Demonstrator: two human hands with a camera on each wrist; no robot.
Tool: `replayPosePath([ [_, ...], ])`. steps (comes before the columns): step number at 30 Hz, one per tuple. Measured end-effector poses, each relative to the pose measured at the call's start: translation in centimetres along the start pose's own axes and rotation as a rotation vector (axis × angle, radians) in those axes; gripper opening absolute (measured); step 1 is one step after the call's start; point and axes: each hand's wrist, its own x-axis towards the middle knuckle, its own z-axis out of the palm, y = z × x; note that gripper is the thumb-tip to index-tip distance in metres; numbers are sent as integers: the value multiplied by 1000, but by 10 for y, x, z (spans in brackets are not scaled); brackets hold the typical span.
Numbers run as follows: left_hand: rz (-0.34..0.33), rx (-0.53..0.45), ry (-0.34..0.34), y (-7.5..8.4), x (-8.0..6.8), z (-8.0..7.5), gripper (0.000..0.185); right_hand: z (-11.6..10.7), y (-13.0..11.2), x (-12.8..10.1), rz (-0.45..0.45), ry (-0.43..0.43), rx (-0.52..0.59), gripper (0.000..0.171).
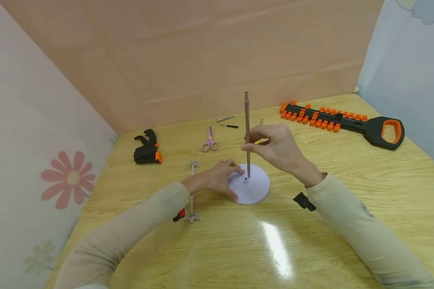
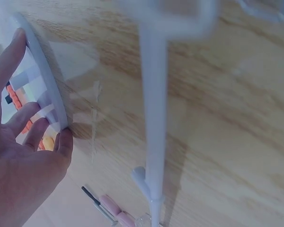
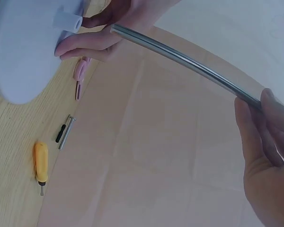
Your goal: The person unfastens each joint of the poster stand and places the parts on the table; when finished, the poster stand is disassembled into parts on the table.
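A white round base disc (image 1: 254, 192) lies flat on the wooden table (image 1: 238, 249). My left hand (image 1: 228, 176) rests on the disc's left side, fingers straight and pressing near its centre socket (image 3: 68, 21). My right hand (image 1: 254, 146) pinches a thin metal rod (image 1: 247, 120) and holds it upright over the disc. In the right wrist view, the rod's lower end (image 3: 116, 30) is close to the socket but still outside it. In the left wrist view, my left fingertips (image 2: 62, 142) lie along the disc's edge (image 2: 47, 80).
A clear plastic bar (image 1: 192, 192) lies by my left wrist. Behind are a black and orange clamp (image 1: 147, 150), pink scissors (image 1: 209, 142), a small screwdriver (image 1: 228, 126) and a yellow-handled tool (image 3: 40, 163). An orange and black toothed rail (image 1: 341, 120) lies far right. Walls enclose the table.
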Motion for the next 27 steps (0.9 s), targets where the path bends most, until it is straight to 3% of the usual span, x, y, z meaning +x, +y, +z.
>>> replayPosePath([
  [5, 1, -9, 4, 0, 0, 3, 85, -3, -2, 1, 17, -27, 32, 16],
  [12, 11, 15, 10, 1, -1, 1, 85, -11, -5, -2, 138, -20, 137, 47],
  [15, 11, 13, 9, 1, -2, 1, 85, -13, -4, -5, 139, -2, 190, 42],
  [20, 17, 2, 8, 0, -3, 2, 84, -19, -1, -10, 71, 23, 162, 22],
  [27, 25, -10, 15, 0, -3, 2, 83, -24, -2, -17, 115, -17, 222, 32],
])
